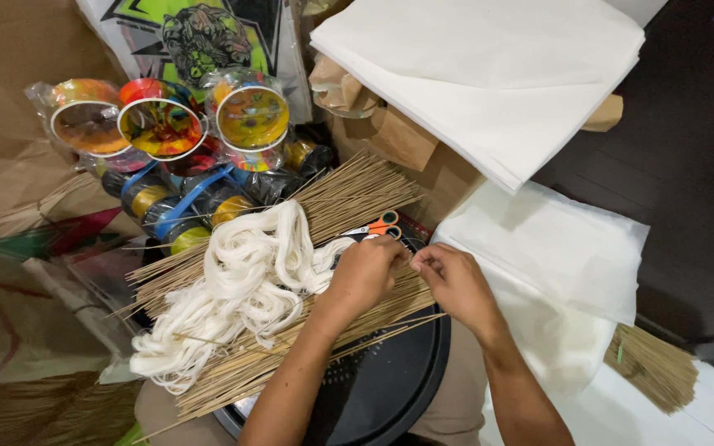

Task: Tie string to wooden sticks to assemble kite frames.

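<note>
Left hand (pixel 363 272): curled, fingertips pinched on something too small to tell.
Right hand (pixel 454 277): fingertips pressed together, touching the left's.
Bamboo sticks (pixel 349 198): thin, stiff, tan; spread beneath both hands, long axis running lower-left to upper-right.
White string (pixel 241 285): soft, looped skein, left of the left hand.
Scissors (pixel 380 226): orange-handled, just above the hands.
Spools (pixel 163 128): round, bright, plastic-wrapped, far upper-left.
White paper (pixel 497 74): flat stack, above the right hand.

Whatever both hands' fingers (pixel 413 263) pinch is too small to tell, and they hide most of the orange-handled scissors (pixel 384 225).
</note>
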